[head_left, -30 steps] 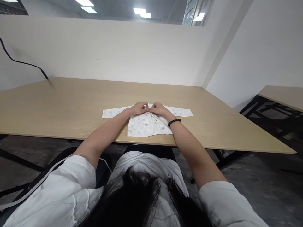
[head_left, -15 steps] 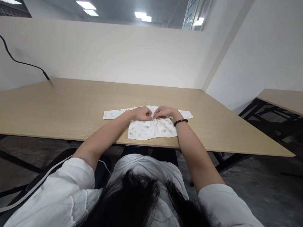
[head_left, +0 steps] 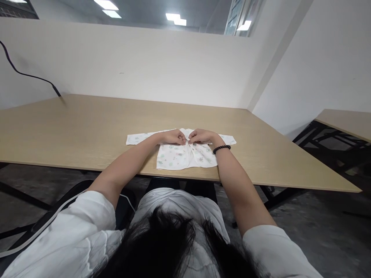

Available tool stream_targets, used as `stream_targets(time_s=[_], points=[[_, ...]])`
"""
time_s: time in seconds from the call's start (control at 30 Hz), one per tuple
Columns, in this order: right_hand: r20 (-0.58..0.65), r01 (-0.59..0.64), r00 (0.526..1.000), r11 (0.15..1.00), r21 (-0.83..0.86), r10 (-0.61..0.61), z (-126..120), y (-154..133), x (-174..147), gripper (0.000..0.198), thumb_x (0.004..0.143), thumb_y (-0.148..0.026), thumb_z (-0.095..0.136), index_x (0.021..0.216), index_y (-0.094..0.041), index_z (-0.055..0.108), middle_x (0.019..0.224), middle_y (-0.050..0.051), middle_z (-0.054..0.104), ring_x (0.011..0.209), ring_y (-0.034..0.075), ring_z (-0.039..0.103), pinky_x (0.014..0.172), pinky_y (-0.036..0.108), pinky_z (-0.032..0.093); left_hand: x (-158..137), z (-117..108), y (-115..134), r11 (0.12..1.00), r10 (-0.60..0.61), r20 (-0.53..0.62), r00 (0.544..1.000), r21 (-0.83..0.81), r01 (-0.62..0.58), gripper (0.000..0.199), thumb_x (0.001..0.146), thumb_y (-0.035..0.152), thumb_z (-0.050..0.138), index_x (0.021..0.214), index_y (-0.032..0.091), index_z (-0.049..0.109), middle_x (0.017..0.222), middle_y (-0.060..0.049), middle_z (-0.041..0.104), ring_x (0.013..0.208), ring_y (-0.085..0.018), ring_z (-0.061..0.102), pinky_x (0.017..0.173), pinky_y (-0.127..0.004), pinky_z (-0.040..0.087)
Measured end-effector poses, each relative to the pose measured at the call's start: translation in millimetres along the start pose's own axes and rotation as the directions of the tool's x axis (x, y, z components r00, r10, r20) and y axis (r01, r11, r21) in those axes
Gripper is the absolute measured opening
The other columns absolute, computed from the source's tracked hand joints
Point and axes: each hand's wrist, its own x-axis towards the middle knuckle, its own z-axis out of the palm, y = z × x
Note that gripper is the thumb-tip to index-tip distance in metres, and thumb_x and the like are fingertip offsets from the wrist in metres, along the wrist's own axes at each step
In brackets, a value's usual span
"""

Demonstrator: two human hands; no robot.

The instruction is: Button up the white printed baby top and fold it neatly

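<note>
A small white long-sleeved baby top (head_left: 174,157) with a green and grey print lies on the table, its sleeves spread out to both sides. My left hand (head_left: 174,137) is closed in a pinch on the fabric at the middle of the front. Close beside it, my right hand (head_left: 199,136) pinches the other side of the front, with a black bead bracelet (head_left: 222,149) round the wrist. The cloth is puckered between the fingertips. Any small fastener there is too small to make out.
The wooden table (head_left: 95,119) reaches back to a white wall (head_left: 162,65). A black cable (head_left: 37,79) hangs at the back left. Another table (head_left: 344,117) stands at the right. The near table edge runs just below the top's hem.
Both hands stay at the middle of the top's front. Their fingertips have shifted slightly, with a little more gap between them. The top itself lies in the same place.
</note>
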Motion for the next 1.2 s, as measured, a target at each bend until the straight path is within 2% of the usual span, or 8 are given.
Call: stream_targets(time_s=[0.23, 0.4, 0.6, 0.73, 0.93, 1.1, 1.2], points=[[-0.013, 0.0, 1.0, 1.0, 0.005, 0.0, 1, 4, 4, 0.017, 0.06, -0.023, 0.08, 0.061, -0.015, 0.064, 0.046, -0.006, 0.045, 0.041, 0.005, 0.028, 0.04, 0.022, 0.017, 2, -4, -8, 0.995, -0.037, 0.051, 0.998, -0.089, 0.041, 0.015, 0.07, 0.031, 0.076, 0.071, 0.017, 0.07, 0.064, -0.001, 0.057, 0.054, -0.011, 0.044, 0.053, -0.026, 0.034], [-0.04, 0.008, 0.999, 1.0, 0.005, -0.008, 2, 3, 6, 0.016, 0.059, -0.024, 0.08, 0.061, -0.015, 0.067, 0.046, -0.005, 0.049, 0.042, 0.005, 0.03, 0.041, 0.023, 0.02, 3, -7, -10, 0.994, -0.055, 0.062, 0.997, -0.09, 0.061, 0.016, 0.067, 0.03, 0.078, 0.066, 0.018, 0.067, 0.056, 0.001, 0.049, 0.049, -0.01, 0.039, 0.049, -0.026, 0.03], [-0.081, 0.011, 0.997, 1.0, 0.0, -0.011, 4, 2, 9, 0.013, 0.058, -0.022, 0.079, 0.058, -0.015, 0.067, 0.043, -0.005, 0.047, 0.042, 0.007, 0.033, 0.042, 0.024, 0.022, 4, -10, -12, 0.994, -0.06, 0.07, 0.996, -0.084, 0.066, 0.015, 0.066, 0.029, 0.079, 0.07, 0.019, 0.069, 0.059, 0.002, 0.05, 0.05, -0.011, 0.041, 0.05, -0.025, 0.032], [-0.067, 0.021, 0.998, 1.0, 0.024, -0.019, 3, 1, 4, 0.018, 0.062, -0.025, 0.077, 0.055, -0.015, 0.064, 0.05, -0.003, 0.052, 0.045, 0.006, 0.035, 0.043, 0.023, 0.025, 4, -9, -11, 0.995, -0.062, 0.063, 0.996, -0.08, 0.067, 0.015, 0.068, 0.03, 0.078, 0.07, 0.018, 0.069, 0.058, 0.002, 0.049, 0.05, -0.011, 0.041, 0.05, -0.025, 0.031], [-0.065, 0.009, 0.998, 0.999, 0.037, -0.007, 0, 4, -1, 0.018, 0.061, -0.028, 0.079, 0.072, -0.014, 0.073, 0.058, -0.002, 0.057, 0.047, 0.006, 0.036, 0.044, 0.023, 0.026, 4, -5, -10, 0.993, -0.071, 0.025, 0.997, -0.088, 0.073, 0.017, 0.069, 0.033, 0.077, 0.07, 0.018, 0.069, 0.057, 0.001, 0.051, 0.049, -0.01, 0.04, 0.048, -0.025, 0.03], [-0.132, -0.04, 0.991, 0.999, -0.017, 0.037, 2, 4, 9, 0.02, 0.056, -0.029, 0.082, 0.061, -0.016, 0.069, 0.045, -0.006, 0.045, 0.044, 0.006, 0.032, 0.042, 0.024, 0.022, 5, -4, -8, 0.992, -0.106, -0.037, 0.994, -0.067, 0.103, 0.017, 0.063, 0.03, 0.08, 0.07, 0.018, 0.07, 0.062, 0.0, 0.058, 0.053, -0.011, 0.046, 0.049, -0.023, 0.033], [-0.143, -0.058, 0.988, 0.997, -0.046, 0.05, 4, 3, 12, 0.021, 0.055, -0.029, 0.082, 0.056, -0.016, 0.065, 0.043, -0.006, 0.042, 0.043, 0.007, 0.032, 0.042, 0.024, 0.021, 5, -4, -6, 0.992, -0.119, -0.046, 0.992, -0.051, 0.117, 0.018, 0.061, 0.03, 0.08, 0.069, 0.018, 0.069, 0.06, 0.001, 0.057, 0.052, -0.011, 0.045, 0.048, -0.023, 0.032]])
